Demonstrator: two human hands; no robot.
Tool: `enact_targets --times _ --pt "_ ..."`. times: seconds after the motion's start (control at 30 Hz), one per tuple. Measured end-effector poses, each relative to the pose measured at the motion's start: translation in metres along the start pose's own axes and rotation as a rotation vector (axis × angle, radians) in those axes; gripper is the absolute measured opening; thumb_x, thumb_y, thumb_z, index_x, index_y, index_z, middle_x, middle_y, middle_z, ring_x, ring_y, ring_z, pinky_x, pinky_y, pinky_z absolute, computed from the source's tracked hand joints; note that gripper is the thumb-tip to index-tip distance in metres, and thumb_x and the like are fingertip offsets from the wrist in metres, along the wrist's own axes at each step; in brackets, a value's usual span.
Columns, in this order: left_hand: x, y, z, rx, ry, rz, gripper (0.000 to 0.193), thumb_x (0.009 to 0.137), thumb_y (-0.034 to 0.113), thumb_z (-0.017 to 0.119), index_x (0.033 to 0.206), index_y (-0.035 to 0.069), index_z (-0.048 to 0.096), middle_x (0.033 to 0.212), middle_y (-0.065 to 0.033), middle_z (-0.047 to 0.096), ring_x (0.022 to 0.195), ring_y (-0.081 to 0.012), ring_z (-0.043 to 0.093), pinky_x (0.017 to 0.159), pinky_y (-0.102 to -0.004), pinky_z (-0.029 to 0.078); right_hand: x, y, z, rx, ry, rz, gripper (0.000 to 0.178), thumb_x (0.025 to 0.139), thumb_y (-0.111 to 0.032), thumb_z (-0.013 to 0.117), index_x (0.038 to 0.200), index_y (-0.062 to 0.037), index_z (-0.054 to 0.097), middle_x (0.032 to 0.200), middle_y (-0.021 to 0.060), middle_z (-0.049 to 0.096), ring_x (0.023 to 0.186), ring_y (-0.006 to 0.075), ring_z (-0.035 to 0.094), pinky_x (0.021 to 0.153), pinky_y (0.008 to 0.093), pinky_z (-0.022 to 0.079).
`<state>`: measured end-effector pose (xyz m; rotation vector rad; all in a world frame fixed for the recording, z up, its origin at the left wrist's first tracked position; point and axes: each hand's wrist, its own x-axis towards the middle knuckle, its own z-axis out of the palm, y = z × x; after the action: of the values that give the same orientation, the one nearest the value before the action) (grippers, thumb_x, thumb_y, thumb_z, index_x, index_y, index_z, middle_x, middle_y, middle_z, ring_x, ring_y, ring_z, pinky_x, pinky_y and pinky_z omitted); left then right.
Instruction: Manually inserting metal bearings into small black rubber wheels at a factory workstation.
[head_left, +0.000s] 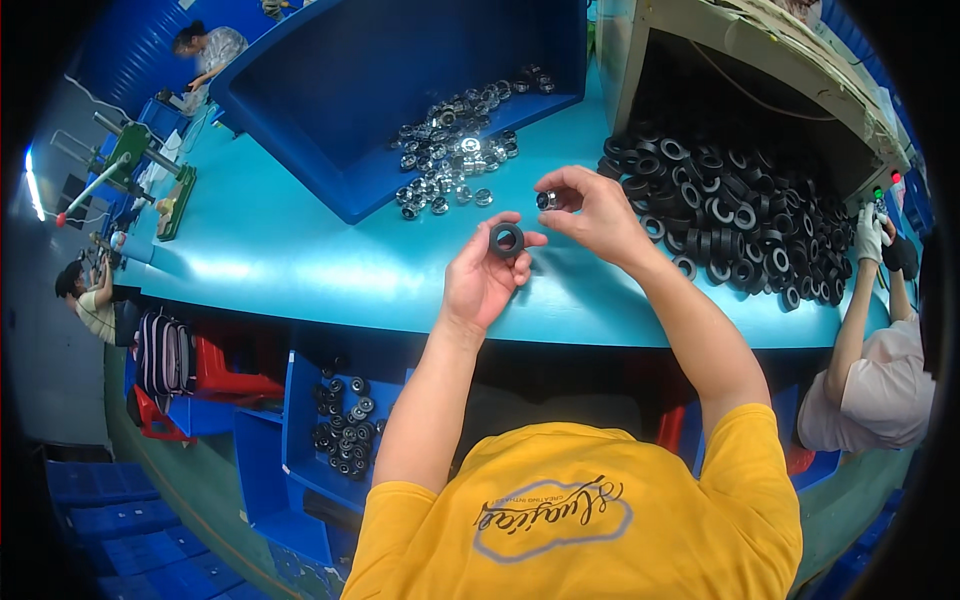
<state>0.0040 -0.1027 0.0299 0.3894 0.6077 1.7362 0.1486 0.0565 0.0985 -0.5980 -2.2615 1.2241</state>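
Note:
Between the fingers of my left hand point(482, 272) is a black ring point(507, 238), its round hole facing up. My right hand point(597, 212) pinches a small shiny metal hub point(547, 200) a little to the right of the ring; the two parts are apart. Both hands are over the turquoise table point(380, 290). Beyond my left hand, many shiny metal hubs point(455, 150) spill from a tipped blue bin point(330, 110) onto the table. To the right of my right hand lies a large heap of black rings point(740, 215).
A box-like housing point(640, 60) stands behind the ring heap. Below the table edge at left, a blue bin point(295, 400) holds assembled black wheels point(348, 425). A green hand press point(178, 200) stands at far left. At right, a co-worker's gloved hand point(870, 235) is near the heap.

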Motion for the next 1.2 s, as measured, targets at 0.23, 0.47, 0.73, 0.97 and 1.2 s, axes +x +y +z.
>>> enact_targets --times 0.23,0.47,0.73,0.97,1.2 --pt "0.000 -0.001 -0.001 0.017 0.009 0.009 0.048 0.117 0.040 0.034 0.141 0.005 0.054 0.122 -0.0272 0.068 0.082 -0.0207 0.059 0.074 -0.0326 0.049 -0.006 0.015 0.003 0.318 -0.071 0.090 0.033 0.091 -0.015 0.085 0.119 -0.0020 0.074 0.101 -0.0009 0.069 0.092 0.0071 0.066 0.084 0.0260 0.055" --pt "0.002 -0.014 0.006 0.469 0.135 0.418 0.041 0.104 0.020 0.071 0.139 0.004 0.058 0.113 -0.0111 0.068 0.085 -0.0137 0.059 0.075 -0.0279 0.050 -0.004 0.027 0.015 0.593 0.034 0.018 0.039 0.090 -0.014 0.087 0.123 -0.0034 0.069 0.102 0.0022 0.072 0.093 0.0100 0.070 0.085 0.0265 0.058" --pt "0.000 -0.028 0.018 0.910 0.312 0.580 0.056 0.083 0.001 0.090 0.133 0.002 0.065 0.107 -0.0002 0.064 0.096 -0.0085 0.059 0.086 -0.0239 0.054 0.001 0.040 0.018 0.591 0.067 0.105 0.039 0.090 -0.013 0.086 0.123 -0.0027 0.068 0.104 0.0047 0.071 0.094 0.0106 0.068 0.086 0.0278 0.058" --pt "-0.001 -0.026 0.020 0.992 0.374 0.533 0.056 0.083 0.004 0.091 0.132 0.000 0.065 0.102 0.0000 0.063 0.095 -0.0075 0.060 0.087 -0.0235 0.054 0.002 0.043 0.022 0.540 0.054 0.122 0.040 0.090 -0.015 0.086 0.124 -0.0030 0.069 0.103 0.0049 0.071 0.094 0.0108 0.068 0.083 0.0276 0.058" --pt "0.001 -0.025 0.021 0.733 0.289 0.544 0.046 0.095 0.009 0.081 0.134 -0.001 0.060 0.109 -0.0071 0.069 0.094 -0.0094 0.063 0.084 -0.0257 0.056 0.001 0.040 0.018 0.541 0.016 0.087 0.038 0.090 -0.012 0.084 0.125 -0.0037 0.071 0.105 0.0036 0.071 0.093 0.0099 0.069 0.085 0.0268 0.057"
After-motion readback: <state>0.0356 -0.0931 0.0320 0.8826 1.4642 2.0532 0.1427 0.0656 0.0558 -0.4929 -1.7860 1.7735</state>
